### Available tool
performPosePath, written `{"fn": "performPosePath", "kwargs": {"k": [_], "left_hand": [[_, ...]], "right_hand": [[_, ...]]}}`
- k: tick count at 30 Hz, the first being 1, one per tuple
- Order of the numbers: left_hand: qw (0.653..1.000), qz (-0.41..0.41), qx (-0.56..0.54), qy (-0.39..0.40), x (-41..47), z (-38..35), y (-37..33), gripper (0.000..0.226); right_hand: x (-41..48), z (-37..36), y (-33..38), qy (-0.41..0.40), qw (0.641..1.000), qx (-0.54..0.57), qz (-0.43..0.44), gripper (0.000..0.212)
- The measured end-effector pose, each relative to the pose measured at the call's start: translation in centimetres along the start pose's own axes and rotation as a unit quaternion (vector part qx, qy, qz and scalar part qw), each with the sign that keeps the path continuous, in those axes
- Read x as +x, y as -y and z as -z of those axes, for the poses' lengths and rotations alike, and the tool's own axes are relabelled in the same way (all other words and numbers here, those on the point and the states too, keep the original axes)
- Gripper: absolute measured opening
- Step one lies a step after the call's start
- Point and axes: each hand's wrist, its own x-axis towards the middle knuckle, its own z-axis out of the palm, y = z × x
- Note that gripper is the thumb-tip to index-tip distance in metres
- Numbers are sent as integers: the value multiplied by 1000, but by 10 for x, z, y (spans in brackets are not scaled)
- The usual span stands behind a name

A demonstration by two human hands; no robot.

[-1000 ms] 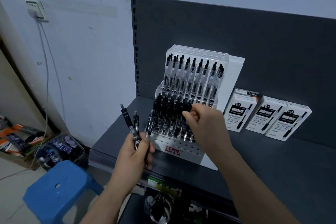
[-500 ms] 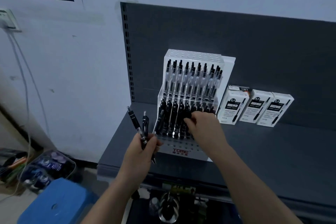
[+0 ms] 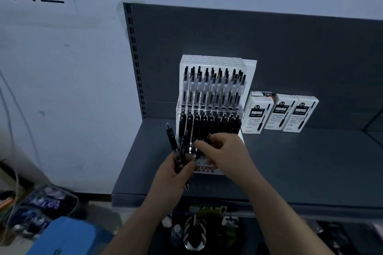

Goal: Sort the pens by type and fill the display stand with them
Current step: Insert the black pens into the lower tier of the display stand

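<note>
Fingers [image 3: 202, 144] of the right hand [image 3: 227, 156] are curling over the display stand's [image 3: 211, 61] front rows, apparently pinching a black pen [image 3: 207, 140]; the left hand [image 3: 176, 174] is gripping spare black pens [image 3: 171, 138]. Clear pens [image 3: 209, 91] are filling the top tier, black ones the middle; front holes are waiting.

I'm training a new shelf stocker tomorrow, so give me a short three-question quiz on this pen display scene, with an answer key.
1. True or false: in the display stand, the clear-barrelled pens stand a tier above the black pens.
2. Which hand grips the loose bundle of black pens? A) left B) right C) neither
3. Fill in: the white pen boxes stand to the ___ of the stand.
Key: 1 true; 2 A, the left hand; 3 right.
</note>
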Motion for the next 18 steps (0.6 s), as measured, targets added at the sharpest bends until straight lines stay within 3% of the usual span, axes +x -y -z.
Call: {"fn": "performPosePath", "kwargs": {"k": [4, 7, 11, 18], "left_hand": [[1000, -9, 11, -9, 0, 0, 4, 13], [999, 7, 10, -44, 3, 6, 6, 20], [998, 34, -17, -57, 5, 13, 6, 16], [996, 25, -67, -62, 6, 11, -1, 18]], "right_hand": [[-4, 13, -5, -20, 997, 72, -35, 27], [-6, 35, -9, -98, 982, 149, -57, 29], [4, 49, -14, -177, 980, 84, -26, 15], [20, 47, -6, -97, 991, -93, 15, 7]]}}
